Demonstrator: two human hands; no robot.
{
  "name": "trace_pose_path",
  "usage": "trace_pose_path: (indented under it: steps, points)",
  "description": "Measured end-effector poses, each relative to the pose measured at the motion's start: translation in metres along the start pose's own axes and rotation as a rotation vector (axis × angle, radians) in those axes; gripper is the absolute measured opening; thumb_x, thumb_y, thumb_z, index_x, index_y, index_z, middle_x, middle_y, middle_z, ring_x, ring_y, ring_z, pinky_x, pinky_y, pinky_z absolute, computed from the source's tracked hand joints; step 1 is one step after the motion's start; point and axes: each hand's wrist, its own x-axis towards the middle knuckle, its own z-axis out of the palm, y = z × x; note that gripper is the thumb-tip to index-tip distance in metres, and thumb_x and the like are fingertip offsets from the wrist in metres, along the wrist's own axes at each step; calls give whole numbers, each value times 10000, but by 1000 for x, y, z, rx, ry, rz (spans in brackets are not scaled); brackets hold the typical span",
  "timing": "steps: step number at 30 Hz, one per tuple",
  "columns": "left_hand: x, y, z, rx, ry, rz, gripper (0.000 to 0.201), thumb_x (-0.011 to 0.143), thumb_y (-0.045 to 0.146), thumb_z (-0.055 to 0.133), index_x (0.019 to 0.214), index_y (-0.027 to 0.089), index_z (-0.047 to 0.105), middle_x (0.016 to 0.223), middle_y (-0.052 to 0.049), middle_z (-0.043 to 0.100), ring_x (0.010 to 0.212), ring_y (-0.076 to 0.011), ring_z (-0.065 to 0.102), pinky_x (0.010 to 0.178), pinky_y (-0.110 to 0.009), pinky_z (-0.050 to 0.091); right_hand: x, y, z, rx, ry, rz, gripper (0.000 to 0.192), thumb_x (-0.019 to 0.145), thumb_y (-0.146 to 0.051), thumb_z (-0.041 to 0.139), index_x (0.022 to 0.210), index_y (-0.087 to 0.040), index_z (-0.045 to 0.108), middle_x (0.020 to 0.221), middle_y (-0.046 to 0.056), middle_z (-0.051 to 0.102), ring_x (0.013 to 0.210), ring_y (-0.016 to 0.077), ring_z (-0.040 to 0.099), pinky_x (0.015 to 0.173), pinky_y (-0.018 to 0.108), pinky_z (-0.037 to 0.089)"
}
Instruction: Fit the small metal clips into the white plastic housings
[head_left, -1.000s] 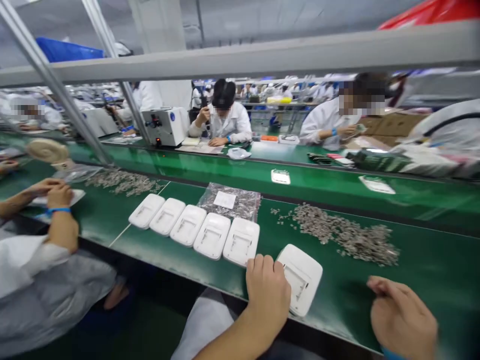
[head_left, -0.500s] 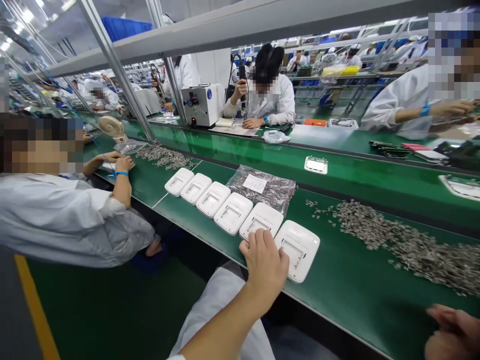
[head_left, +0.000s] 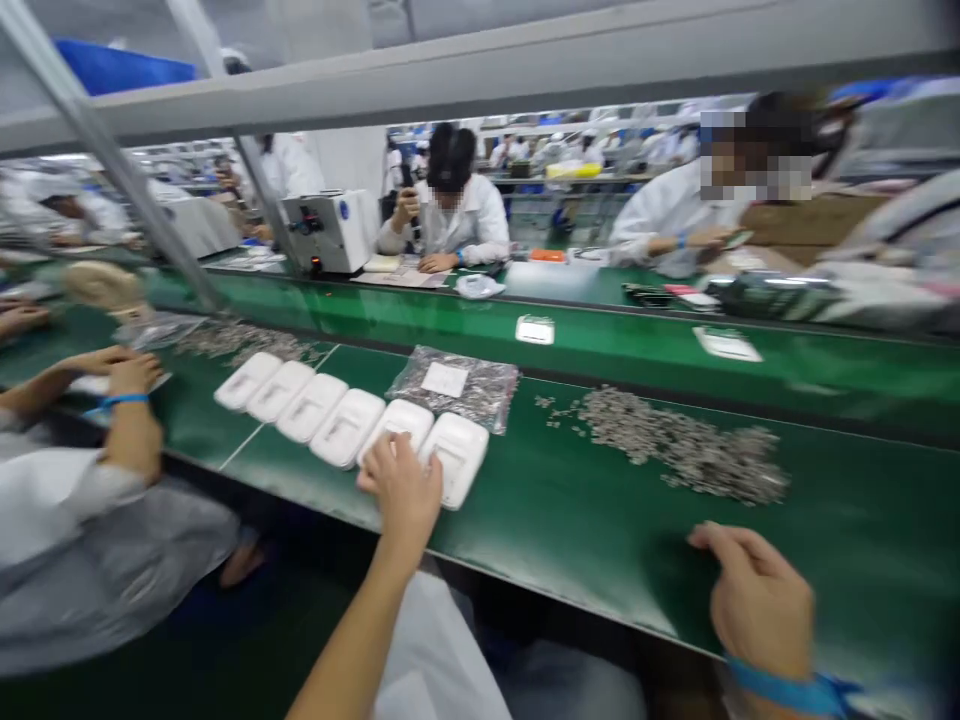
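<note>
Six white plastic housings [head_left: 346, 428] stand in a slanting row on the green bench, each with a rectangular recess. My left hand [head_left: 405, 490] rests at the near end of the row, fingers bent over the fifth housing [head_left: 409, 416] and thumb apart by the sixth housing [head_left: 466, 450]. My right hand [head_left: 761, 600], with a blue wristband, hovers over the bench at the lower right, its thumb and forefinger pressed together. Anything in that pinch is too small to make out. Beyond it lies a heap of small metal pieces [head_left: 682, 445].
A clear bag of metal pieces [head_left: 487, 392] with a white label lies behind the housings. A green belt [head_left: 615, 345] runs behind, carrying white parts [head_left: 535, 330]. A co-worker's hands [head_left: 127, 370] are at the left; other people sit across. A metal post [head_left: 127, 170] rises at the left.
The view has swung right, so the housings appear further left. My right hand has come further into view, above the bench. My left hand stays at the fifth and sixth housings.
</note>
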Motion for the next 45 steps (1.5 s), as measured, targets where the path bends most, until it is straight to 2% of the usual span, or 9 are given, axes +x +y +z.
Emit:
trace_pose_path:
  steps: [5, 10, 13, 17, 21, 25, 30, 39, 45]
  points:
    - [31, 62, 10, -452, 121, 530, 147, 902, 261, 570, 1032, 192, 576, 1104, -97, 634, 1061, -277, 572, 891, -429, 387, 1, -30, 11, -87, -124, -79, 370, 822, -522, 634, 679, -181, 626, 674, 24, 619, 685, 176, 550, 677, 299, 410]
    - [17, 153, 55, -567, -191, 896, 151, 925, 218, 499, 1044, 187, 587, 1121, -109, 627, 1096, -260, 558, 910, -395, 409, -7, -35, 16, -139, -96, -105, 379, 903, -512, 553, 706, -190, 592, 686, 25, 612, 668, 170, 552, 653, 284, 434]
    - [1, 178, 84, -516, -345, 1050, 183, 910, 163, 476, 1047, 186, 594, 1105, -110, 621, 1064, -258, 552, 884, -385, 414, -5, -37, 8, -283, 48, -198, 346, 945, -476, 488, 770, -194, 588, 758, 55, 638, 727, 194, 581, 700, 310, 468]
    - [-2, 175, 102, -556, -359, 1143, 181, 932, 160, 424, 966, 187, 599, 1005, -97, 621, 989, -251, 546, 836, -380, 396, 8, -37, -29, -839, 372, -434, 335, 938, -457, 491, 994, -152, 617, 1163, 205, 617, 1142, 340, 523, 982, 489, 402]
    - [2, 171, 105, -619, -449, 1095, 204, 946, 162, 396, 877, 185, 586, 897, -72, 610, 901, -228, 556, 779, -359, 379, 5, -32, -63, -1275, 466, -225, 621, 934, -552, 473, 1250, -23, 548, 1107, 318, 599, 1140, 471, 484, 885, 592, 389]
    - [3, 174, 103, -661, -524, 1128, 172, 954, 224, 454, 851, 191, 588, 869, -39, 626, 842, -189, 579, 749, -327, 375, -23, -44, -51, -1307, 204, -215, 626, 956, -574, 439, 1269, -39, 530, 1023, 271, 647, 949, 387, 611, 787, 465, 442]
    - [4, 169, 95, -744, -701, 1203, 340, 930, 523, 535, 838, 201, 594, 859, -12, 651, 817, -183, 592, 743, -320, 373, -36, -87, 3, -919, -161, -199, 434, 951, -563, 470, 1158, -191, 554, 927, 112, 700, 751, 251, 664, 617, 325, 443]
    - [11, 164, 92, -681, -771, 1290, 327, 693, 466, 735, 809, 213, 564, 844, -2, 649, 832, -212, 595, 734, -339, 361, 88, -96, 33, -1095, -527, -345, 51, 813, -149, 642, 810, -191, 671, 822, 53, 700, 810, 192, 645, 719, 275, 433]
    - [9, 165, 98, -703, -782, 1281, 341, 691, 489, 728, 780, 212, 550, 820, -2, 648, 820, -210, 597, 728, -338, 358, 103, -74, 37, -1126, -647, -414, 139, 784, -64, 628, 749, -191, 671, 836, 50, 694, 853, 191, 617, 772, 282, 423]
